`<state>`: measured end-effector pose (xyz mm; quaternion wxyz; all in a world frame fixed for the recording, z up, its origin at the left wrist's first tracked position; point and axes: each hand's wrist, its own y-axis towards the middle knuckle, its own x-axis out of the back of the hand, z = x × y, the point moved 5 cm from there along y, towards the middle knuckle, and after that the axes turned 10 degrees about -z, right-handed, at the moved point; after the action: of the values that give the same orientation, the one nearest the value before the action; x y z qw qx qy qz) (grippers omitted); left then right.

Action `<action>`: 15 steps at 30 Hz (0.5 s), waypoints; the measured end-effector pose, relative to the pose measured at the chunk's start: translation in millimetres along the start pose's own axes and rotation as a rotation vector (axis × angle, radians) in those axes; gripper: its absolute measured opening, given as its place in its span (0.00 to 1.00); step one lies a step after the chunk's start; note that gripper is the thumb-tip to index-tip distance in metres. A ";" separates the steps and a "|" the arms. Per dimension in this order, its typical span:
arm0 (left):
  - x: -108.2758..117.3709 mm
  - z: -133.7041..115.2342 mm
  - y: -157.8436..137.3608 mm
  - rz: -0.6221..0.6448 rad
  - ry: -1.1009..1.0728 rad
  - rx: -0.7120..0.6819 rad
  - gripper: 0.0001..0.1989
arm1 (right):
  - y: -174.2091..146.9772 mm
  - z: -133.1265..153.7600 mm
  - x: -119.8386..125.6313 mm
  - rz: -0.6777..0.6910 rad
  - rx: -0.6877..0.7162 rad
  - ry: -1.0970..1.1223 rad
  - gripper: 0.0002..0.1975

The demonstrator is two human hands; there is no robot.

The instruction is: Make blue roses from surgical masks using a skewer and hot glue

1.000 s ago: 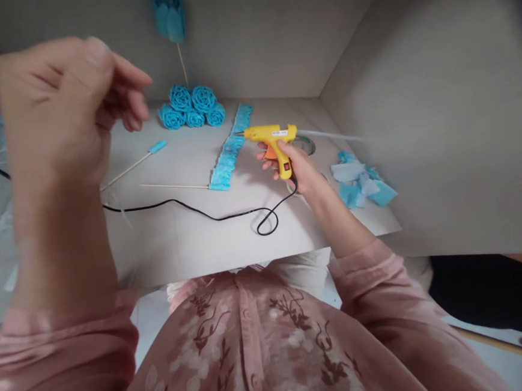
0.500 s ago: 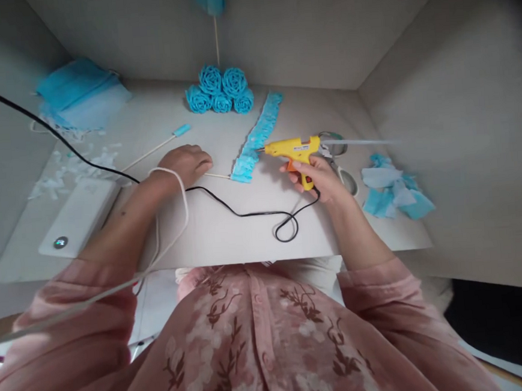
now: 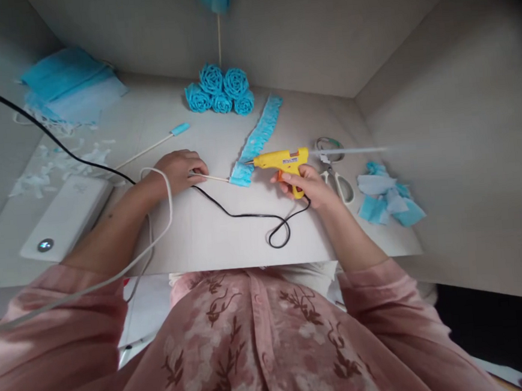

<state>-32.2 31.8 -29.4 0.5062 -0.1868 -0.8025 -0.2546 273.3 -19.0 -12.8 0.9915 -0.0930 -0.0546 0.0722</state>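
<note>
My right hand (image 3: 304, 185) is wrapped round the handle of a yellow hot glue gun (image 3: 280, 161), a finger near its orange trigger. A long glue stick (image 3: 348, 150) sticks out of the back. The nozzle points left and sits at the near part of a ruffled blue strip (image 3: 261, 133) lying slantwise on the table. My left hand (image 3: 181, 170) pinches a thin wooden stick (image 3: 217, 178), whose far end meets the strip's near end. Whether the nozzle touches the strip, I cannot tell.
Rolled blue paper-like roses (image 3: 221, 90) are stacked at the back. Scissors (image 3: 337, 180) and blue-white scraps (image 3: 390, 194) lie right. On the left are blue face masks (image 3: 69, 84), white shreds (image 3: 60, 169), a blue-tipped stick (image 3: 149, 149) and a white power bank (image 3: 68, 216). A black cord (image 3: 235, 215) crosses the table.
The glue gun has moved left and slightly toward me, its nozzle now nearer the strip's near end. My left hand stays on the stick. The view has shifted slightly.
</note>
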 end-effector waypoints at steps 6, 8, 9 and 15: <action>-2.1 -3.3 1.3 0.005 0.001 0.001 0.15 | -5.0 -7.8 -0.3 -0.010 0.027 -0.060 0.28; -1.7 -4.1 1.2 0.007 -0.006 -0.003 0.15 | -4.4 -7.5 2.2 -0.007 0.031 -0.101 0.28; -1.5 -4.4 1.1 0.008 -0.010 -0.006 0.15 | -4.0 -7.5 3.6 -0.007 0.034 -0.121 0.29; -1.0 -3.6 0.1 -0.009 -0.024 0.002 0.14 | -2.8 -9.8 9.4 -0.011 0.078 -0.231 0.31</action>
<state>-29.2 29.7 -29.1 0.4955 -0.1859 -0.8096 -0.2539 284.1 -21.9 -20.9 0.9819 -0.0450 -0.1662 0.0793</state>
